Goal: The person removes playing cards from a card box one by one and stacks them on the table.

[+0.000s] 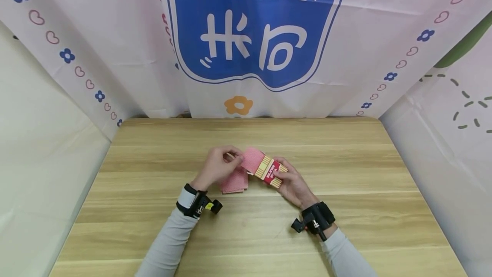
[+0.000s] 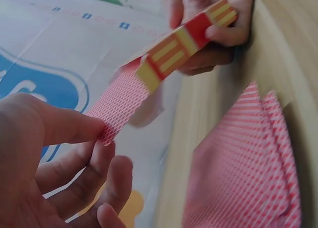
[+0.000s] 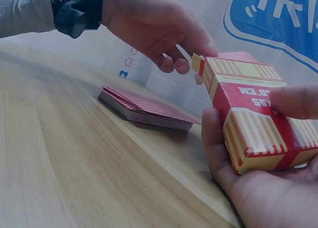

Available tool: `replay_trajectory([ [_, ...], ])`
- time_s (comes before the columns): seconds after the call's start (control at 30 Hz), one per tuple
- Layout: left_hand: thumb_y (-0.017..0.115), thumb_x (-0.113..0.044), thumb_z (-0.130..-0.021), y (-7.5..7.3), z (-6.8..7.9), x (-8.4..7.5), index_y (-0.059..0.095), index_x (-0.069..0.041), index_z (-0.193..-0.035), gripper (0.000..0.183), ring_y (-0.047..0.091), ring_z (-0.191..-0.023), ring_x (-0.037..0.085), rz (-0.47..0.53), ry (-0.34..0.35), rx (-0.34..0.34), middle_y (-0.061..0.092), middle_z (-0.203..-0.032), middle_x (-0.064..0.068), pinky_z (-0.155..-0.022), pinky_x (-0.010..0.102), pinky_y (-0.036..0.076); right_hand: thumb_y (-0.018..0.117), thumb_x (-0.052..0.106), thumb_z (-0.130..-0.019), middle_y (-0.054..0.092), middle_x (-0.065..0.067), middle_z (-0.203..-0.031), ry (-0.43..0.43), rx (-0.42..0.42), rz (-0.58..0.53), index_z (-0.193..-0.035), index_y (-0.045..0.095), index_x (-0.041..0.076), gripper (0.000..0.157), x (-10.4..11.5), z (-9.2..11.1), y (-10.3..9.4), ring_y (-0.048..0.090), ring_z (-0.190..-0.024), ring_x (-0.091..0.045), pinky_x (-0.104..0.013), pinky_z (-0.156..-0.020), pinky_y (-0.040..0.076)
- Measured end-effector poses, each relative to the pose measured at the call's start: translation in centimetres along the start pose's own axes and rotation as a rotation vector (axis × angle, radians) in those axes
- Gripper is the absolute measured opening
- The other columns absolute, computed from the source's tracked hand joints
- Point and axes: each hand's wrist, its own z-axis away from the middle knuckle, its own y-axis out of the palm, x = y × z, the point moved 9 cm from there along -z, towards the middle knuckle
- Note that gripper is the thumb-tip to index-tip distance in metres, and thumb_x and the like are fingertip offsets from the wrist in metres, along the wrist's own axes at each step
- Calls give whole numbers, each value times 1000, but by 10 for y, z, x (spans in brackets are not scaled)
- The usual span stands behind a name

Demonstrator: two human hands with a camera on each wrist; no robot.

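Note:
My right hand (image 1: pixel 295 186) grips a red and yellow striped playing card box (image 1: pixel 265 166), held tilted over the table with the thumb across its front. From the box's open end stick out red-patterned playing cards (image 1: pixel 252 159). My left hand (image 1: pixel 217 166) pinches the outer end of these cards between thumb and fingers, as the left wrist view shows, while their inner end is hidden inside the box. Below the left hand a stack of red-backed playing cards (image 3: pixel 144 109) lies on the table, its top cards slightly askew.
The wooden table (image 1: pixel 153 213) reaches back to a white printed curtain (image 1: pixel 134 76) with a blue emblem. Pale cloth walls (image 1: pixel 38 161) stand at both sides. Each wrist wears a black strap with a small camera (image 1: pixel 217 206).

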Motion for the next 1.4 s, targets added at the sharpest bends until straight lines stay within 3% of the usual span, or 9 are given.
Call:
replay_trajectory([
  [0.1, 72, -18, -95, -8, -1, 1, 77, -8, -101, 13, 68, -81, 17, 28, 19, -1, 75, -94, 5, -73, 32, 57, 51, -4, -99, 37, -17, -151, 3, -17, 0, -137, 50, 17, 43, -1, 0, -1, 58, -128, -30, -42, -101, 54],
  [0.33, 66, -18, -100, -22, -2, 5, 70, 0, -110, 21, 72, -94, 32, 130, 34, 9, 75, -100, 16, -87, 46, 58, 51, -5, -99, 37, -17, -151, 0, -35, -4, -135, 50, 17, 42, 0, -1, -2, 58, -127, -30, -42, -99, 55],
  [0.47, 63, -19, -102, -30, -4, 9, 67, -1, -113, 22, 72, -94, 33, 171, 26, -6, 74, -102, 16, -87, 45, 59, 50, -5, -99, 36, -17, -150, 0, -32, -6, -135, 51, 17, 42, 0, -1, -1, 58, -126, -30, -42, -99, 55],
  [0.67, 62, -26, -102, -46, -5, 14, 70, -7, -116, 24, 70, -95, 24, 108, 6, -56, 73, -106, 11, -88, 38, 57, 47, -6, -100, 37, -17, -149, -4, -21, 9, -139, 50, 17, 45, 0, -2, 0, 57, -127, -30, -43, -99, 55],
  [0.9, 61, -28, -103, -56, -5, 20, 71, -11, -117, 24, 67, -95, 24, 54, -23, -68, 71, -108, 9, -83, 40, 55, 47, -5, -100, 37, -17, -151, -6, -20, 23, -141, 47, 17, 46, 1, -2, 1, 58, -128, -29, -43, -101, 54],
  [1.17, 60, -24, -103, -53, -7, 27, 72, -9, -118, 24, 65, -92, 24, -42, -19, -45, 71, -107, 11, -79, 37, 54, 48, -5, -100, 36, -18, -152, -4, -16, 21, -141, 48, 17, 46, 1, -3, 0, 57, -129, -31, -43, -101, 54],
  [1.4, 60, -22, -103, -35, -7, 35, 71, -6, -116, 23, 65, -88, 22, -74, -30, 8, 71, -102, 10, -77, 36, 54, 51, -3, -100, 36, -17, -152, 3, -34, 37, -139, 48, 17, 44, -1, -1, -2, 57, -129, -29, -43, -100, 54],
])
